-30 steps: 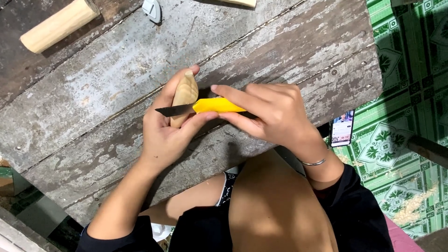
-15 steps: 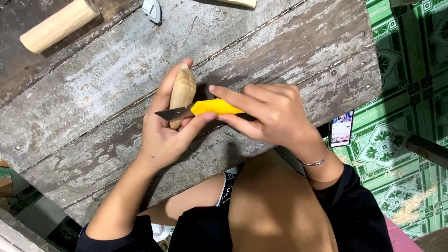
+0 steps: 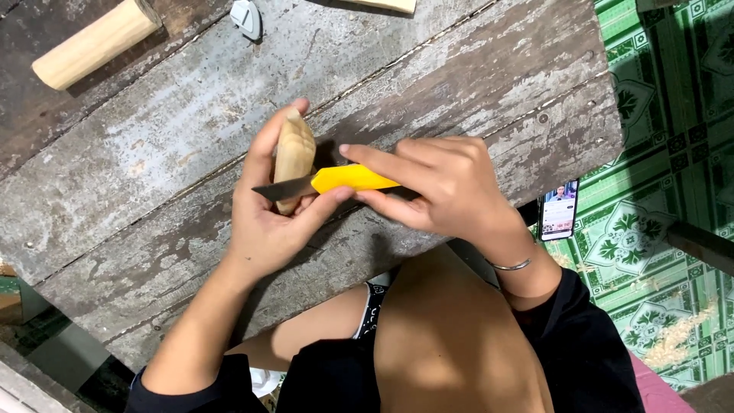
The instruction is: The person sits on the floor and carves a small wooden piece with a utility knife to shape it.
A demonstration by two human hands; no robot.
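The person's left hand (image 3: pixel 267 229) is closed around a small pale, rounded piece of carved wood (image 3: pixel 293 157), held upright over the weathered grey plank table (image 3: pixel 153 168), index finger laid along its left side and thumb pressing from the near side. The right hand (image 3: pixel 443 187) grips a knife with a bright yellow handle and a dark steel blade (image 3: pixel 321 183), forefinger stretched along the handle. The blade lies across the lower part of the wood, pointing left, and seems to rest just beside the left thumb, though the exact contact is hard to make out.

The main risk is the edge slipping off the smooth, curved wood and running into the left thumb or palm, since both sit close to the blade. A knot or a sudden give in the grain could cause it. The wood could also twist in the fingers, as it has no support from the table. A phone with a lit screen (image 3: pixel 558 210) stands at the table's right edge, well apart.
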